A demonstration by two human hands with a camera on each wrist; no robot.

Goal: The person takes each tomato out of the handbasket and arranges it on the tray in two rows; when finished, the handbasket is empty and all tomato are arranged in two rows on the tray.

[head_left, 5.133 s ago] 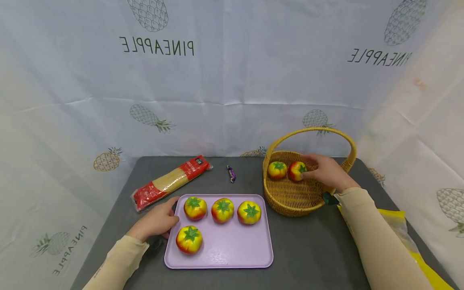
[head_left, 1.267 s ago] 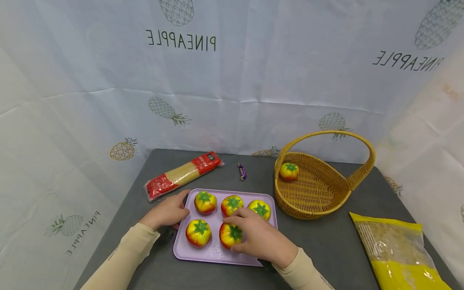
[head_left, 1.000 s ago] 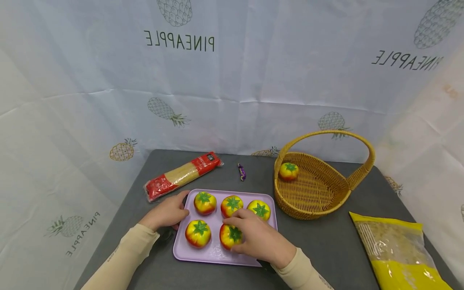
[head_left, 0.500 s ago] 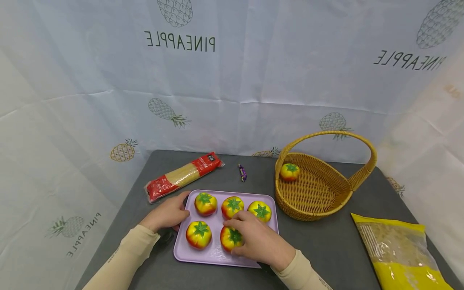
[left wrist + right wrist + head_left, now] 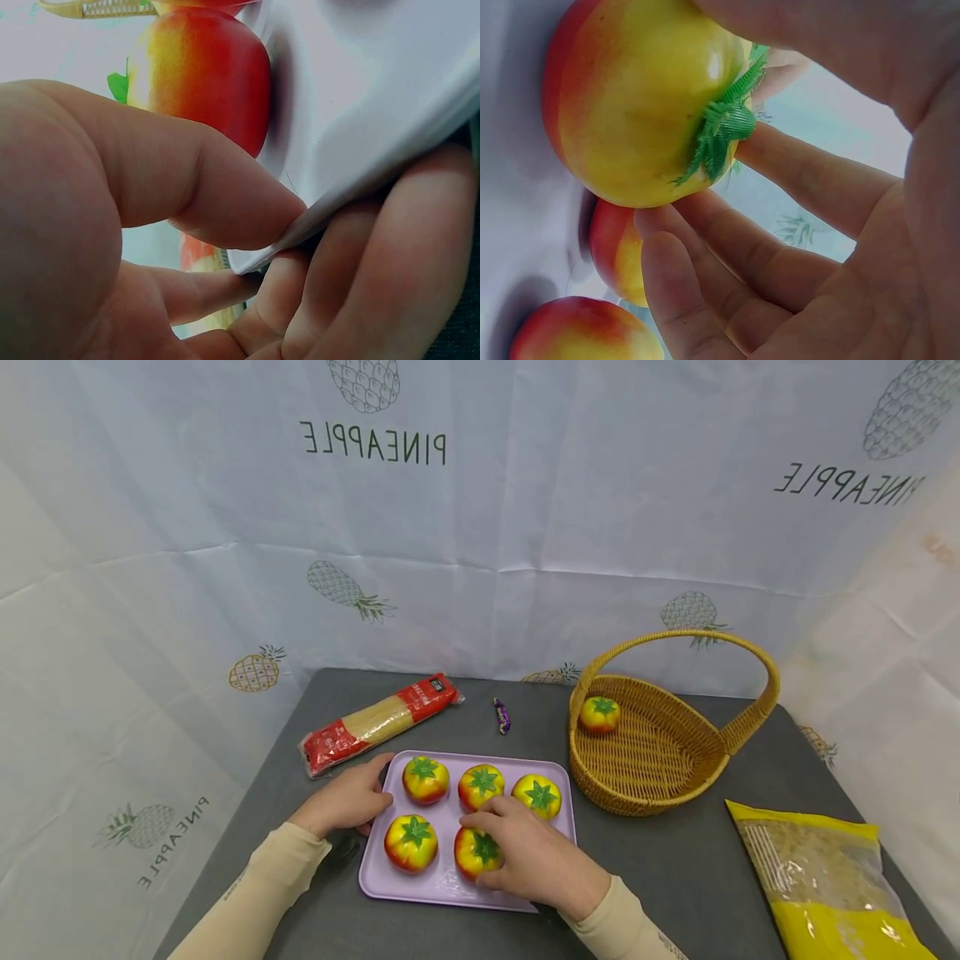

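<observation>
My left hand (image 5: pixel 343 799) pinches the left rim of a lilac tray (image 5: pixel 442 893); in the left wrist view the thumb lies over the rim and fingers are beneath it. Several red-and-yellow toy tomatoes with green star-shaped leaves sit on the tray, three along the back. At front left is another toy tomato (image 5: pixel 410 844). Beside it, my right hand (image 5: pixel 536 856) holds a toy tomato (image 5: pixel 474 853), its thumb and fingers around the sides. The right wrist view shows this tomato (image 5: pixel 630 105) close up, low over the tray, with fingertips at its leafy top.
A wicker basket (image 5: pixel 645 768) with a tall handle stands at back right, one toy tomato (image 5: pixel 599 716) inside. A red noodle packet (image 5: pixel 378 722) and a purple wrapped candy (image 5: pixel 501 716) lie behind the tray. A yellow-and-clear bag (image 5: pixel 825 877) lies at front right.
About five seconds ago my right hand was at a tomato in the basket; that tomato is now at the tray's front row. Over the last second both hands have stayed nearly still.
</observation>
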